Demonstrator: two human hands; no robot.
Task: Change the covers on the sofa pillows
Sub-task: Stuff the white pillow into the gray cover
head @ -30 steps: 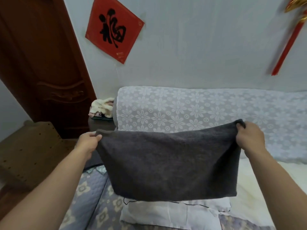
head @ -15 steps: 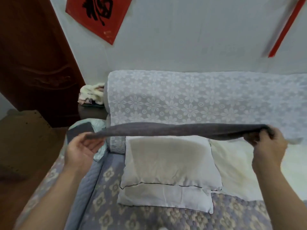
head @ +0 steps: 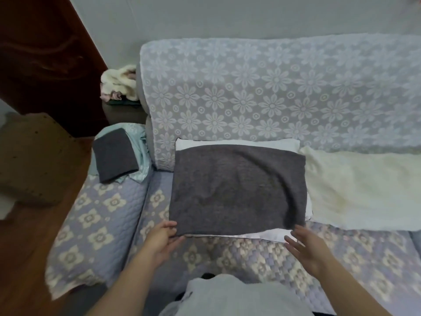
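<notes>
One grey cover lies flat on the white pillow, which shows past its far, right and near edges. Left hand: thumb and fingers pinch the cover's near left corner. Right hand: fingers spread, apart from the cloth, just short of its near right corner. Risk: pulling from one pinched corner alone would probably skew or bunch the cover; its opening cannot be told, so it may face away from the pillow. Second folded cover lies well beyond the left fingers.

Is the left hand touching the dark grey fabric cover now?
Touching. The head view shows the left hand pinching the near-left corner of the dark grey fabric cover.
</notes>
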